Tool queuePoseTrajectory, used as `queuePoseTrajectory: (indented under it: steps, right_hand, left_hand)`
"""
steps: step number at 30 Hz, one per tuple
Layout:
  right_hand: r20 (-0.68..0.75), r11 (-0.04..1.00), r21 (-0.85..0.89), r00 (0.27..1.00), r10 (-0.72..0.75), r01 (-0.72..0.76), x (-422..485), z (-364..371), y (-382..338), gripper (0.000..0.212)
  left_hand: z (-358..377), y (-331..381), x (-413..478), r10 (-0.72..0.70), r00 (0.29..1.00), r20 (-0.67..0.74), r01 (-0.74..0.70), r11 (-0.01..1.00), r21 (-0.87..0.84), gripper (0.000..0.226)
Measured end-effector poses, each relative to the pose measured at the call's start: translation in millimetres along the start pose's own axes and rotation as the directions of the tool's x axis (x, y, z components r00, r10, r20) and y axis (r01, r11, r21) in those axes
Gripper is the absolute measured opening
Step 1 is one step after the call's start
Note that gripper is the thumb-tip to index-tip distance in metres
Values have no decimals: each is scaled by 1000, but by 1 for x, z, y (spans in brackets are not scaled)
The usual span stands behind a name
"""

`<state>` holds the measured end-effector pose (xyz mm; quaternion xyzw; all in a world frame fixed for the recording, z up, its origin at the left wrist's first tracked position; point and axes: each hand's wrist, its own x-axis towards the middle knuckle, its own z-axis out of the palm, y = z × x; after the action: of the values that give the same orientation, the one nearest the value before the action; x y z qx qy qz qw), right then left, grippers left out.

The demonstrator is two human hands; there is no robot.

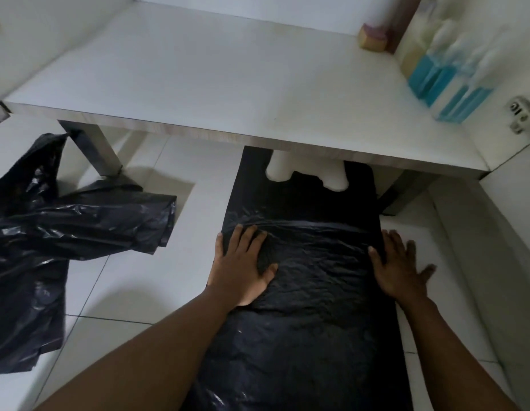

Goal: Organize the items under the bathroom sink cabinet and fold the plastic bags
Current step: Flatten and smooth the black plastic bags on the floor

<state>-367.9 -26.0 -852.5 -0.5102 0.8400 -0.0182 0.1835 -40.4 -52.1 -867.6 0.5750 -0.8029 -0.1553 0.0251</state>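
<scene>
A black plastic bag (311,292) lies flat on the white tiled floor, its two handles pointing under the cabinet. My left hand (243,262) presses palm-down on the bag's left side, fingers spread. My right hand (400,265) rests flat on the bag's right edge, partly on the floor tile. Neither hand grips anything. A second black plastic bag (59,232) lies crumpled on the floor at the left.
The white cabinet floor (213,78) spans the top of the view, raised on metal legs (100,155). A pack of bottles with blue liquid (447,75) and a small beige-capped bottle (373,37) stand at its right. A door hinge (523,117) sits at far right.
</scene>
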Motion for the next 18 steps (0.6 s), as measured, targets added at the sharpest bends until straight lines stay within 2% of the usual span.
queuePoseTrajectory:
  steps: [2,4,6,8,11,14,16,18]
  right_hand:
    - [-15,997,75,1000,15,-14,-3,-6,-11,74]
    - [-103,987,155,994,-33,49,-8,-10,-35,69]
    - [-198,973,151,970,-144,176,-12,-10,-68,59]
    - [-231,944,128,935,-269,303,-16,-5,-112,51]
    - [-197,840,172,854,-482,514,-28,6,-186,46]
    - [-157,654,294,710,-686,697,-50,17,-258,43]
    - [-155,530,367,612,-775,764,-65,23,-303,41]
    - [-109,491,437,587,-803,753,-74,31,-340,47]
  left_hand:
    - [-14,2,5,-11,996,85,13,1000,-26,80]
    - [-32,4,9,-5,995,103,9,999,-42,82]
    - [-46,3,7,30,1000,7,-29,998,-57,79]
    - [-61,-7,0,18,993,-115,-27,997,-71,74]
    - [-86,-44,-20,-101,969,-225,114,993,43,66]
    - [-112,-98,-48,-238,903,-358,309,938,155,59]
    - [-129,-135,-66,-299,823,-483,423,891,168,60]
    - [-142,-165,-79,-364,797,-482,505,839,203,66]
